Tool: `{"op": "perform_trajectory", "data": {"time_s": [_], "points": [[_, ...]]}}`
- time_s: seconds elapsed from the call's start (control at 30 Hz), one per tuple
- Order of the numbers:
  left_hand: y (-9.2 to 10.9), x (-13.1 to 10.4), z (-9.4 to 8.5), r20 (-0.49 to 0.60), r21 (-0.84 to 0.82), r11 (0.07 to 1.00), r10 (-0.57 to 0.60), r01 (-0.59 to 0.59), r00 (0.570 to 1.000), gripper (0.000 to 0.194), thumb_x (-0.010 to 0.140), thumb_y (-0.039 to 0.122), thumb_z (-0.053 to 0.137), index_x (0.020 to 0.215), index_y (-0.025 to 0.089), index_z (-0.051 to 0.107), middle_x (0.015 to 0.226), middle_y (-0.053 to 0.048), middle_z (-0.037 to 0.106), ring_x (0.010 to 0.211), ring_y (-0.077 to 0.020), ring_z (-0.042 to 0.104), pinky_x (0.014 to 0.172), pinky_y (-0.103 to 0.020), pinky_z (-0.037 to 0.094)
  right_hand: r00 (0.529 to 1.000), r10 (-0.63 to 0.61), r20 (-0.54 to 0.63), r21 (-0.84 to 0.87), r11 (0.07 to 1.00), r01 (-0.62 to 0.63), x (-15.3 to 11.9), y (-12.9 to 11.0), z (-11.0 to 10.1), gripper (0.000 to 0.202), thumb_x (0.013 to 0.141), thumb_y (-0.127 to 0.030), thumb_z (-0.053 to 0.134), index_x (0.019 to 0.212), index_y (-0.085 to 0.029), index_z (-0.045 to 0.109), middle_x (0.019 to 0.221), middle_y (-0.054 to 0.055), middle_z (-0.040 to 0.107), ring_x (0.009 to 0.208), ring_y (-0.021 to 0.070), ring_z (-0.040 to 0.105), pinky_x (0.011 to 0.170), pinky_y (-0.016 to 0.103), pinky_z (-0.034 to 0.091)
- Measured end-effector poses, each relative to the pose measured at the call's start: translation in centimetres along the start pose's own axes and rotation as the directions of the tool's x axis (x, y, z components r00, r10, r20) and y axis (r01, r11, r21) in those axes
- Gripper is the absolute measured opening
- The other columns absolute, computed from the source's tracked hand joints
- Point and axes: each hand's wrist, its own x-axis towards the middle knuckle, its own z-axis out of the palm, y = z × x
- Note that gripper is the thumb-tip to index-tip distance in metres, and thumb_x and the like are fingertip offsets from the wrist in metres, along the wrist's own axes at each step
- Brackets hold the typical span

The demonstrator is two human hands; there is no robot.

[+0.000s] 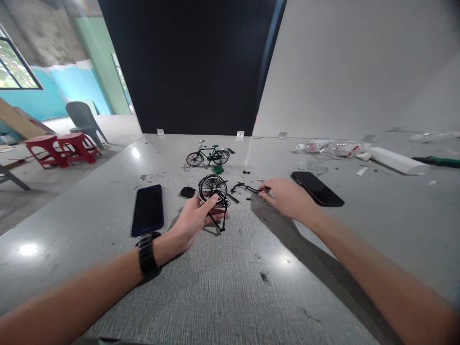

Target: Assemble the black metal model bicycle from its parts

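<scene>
Your left hand (192,218) is clamped on the black miniature bicycle assembly with spoked wheel (213,189) over the grey bench (201,287), thumb pressed on top, likely for steadiness. Your right hand's (286,197) fingertips meet the thin, curved black part (250,188); whether gripping, I cannot tell.

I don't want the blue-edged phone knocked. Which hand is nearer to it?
Left. The left hand, holding a wheeled black frame, is just right of the blue-edged phone; the right hand is farther right, its fingers at a thin black part.
</scene>
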Motion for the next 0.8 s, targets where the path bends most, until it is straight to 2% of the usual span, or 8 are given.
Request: {"op": "perform_trajectory", "data": {"time_s": [0.27, 0.53, 0.67, 0.8], "points": [[0.3, -0.2, 0.5, -0.089, -0.047, 0.999, 0.008, -0.012, 0.996, 0.025, 0.081, 0.035, 0.077, 0.086, 0.016, 0.061, 0.089, -0.002, 0.068, 0.086, -0.0162, 0.069, 0.092, -0.039, 0.056, 0.995, -0.007, -0.102, 0.049, 0.999, 0.012, 0.0, -0.9, 0.3, 0.035, 0.098, -0.037, 0.042, 0.122, -0.02, 0.062, 0.118, 0.013, 0.069, 0.105, 0.0299, 0.065, 0.087, 0.044, 0.049], [0.5, -0.4, 0.7, -0.083, -0.015, 1.0, -0.005, 0.004, 0.997, 0.024, 0.085, 0.035, 0.073, 0.087, 0.016, 0.059, 0.089, -0.003, 0.067, 0.089, -0.0177, 0.068, 0.094, -0.041, 0.055, 0.997, 0.007, -0.076, 0.028, 1.0, -0.005, 0.4, -2.6, 0.5, 0.037, 0.097, -0.032, 0.041, 0.126, -0.021, 0.062, 0.122, 0.012, 0.068, 0.113, 0.0331, 0.061, 0.084, 0.045, 0.05], [0.7, -0.5, 0.7, -0.09, -0.026, 1.0, -0.013, 0.011, 0.996, 0.022, 0.085, 0.034, 0.073, 0.087, 0.015, 0.06, 0.091, -0.004, 0.066, 0.09, -0.0174, 0.068, 0.093, -0.04, 0.056, 0.988, 0.066, -0.137, 0.041, 0.997, -0.061, 0.7, -0.9, 0.0, 0.04, 0.098, -0.031, 0.036, 0.126, -0.018, 0.061, 0.12, 0.016, 0.068, 0.111, 0.0324, 0.061, 0.086, 0.044, 0.048], [0.7, -0.5, 0.6, -0.095, -0.025, 1.0, -0.015, 0.012, 0.995, 0.024, 0.084, 0.034, 0.074, 0.084, 0.015, 0.059, 0.09, -0.003, 0.065, 0.087, -0.0166, 0.067, 0.092, -0.039, 0.057, 0.962, 0.226, -0.151, 0.064, 0.974, -0.219, 0.6, 2.1, -0.7, 0.045, 0.098, -0.034, 0.035, 0.134, -0.012, 0.051, 0.093, 0.02, 0.071, 0.086, 0.0345, 0.066, 0.064, 0.041, 0.047]]}}
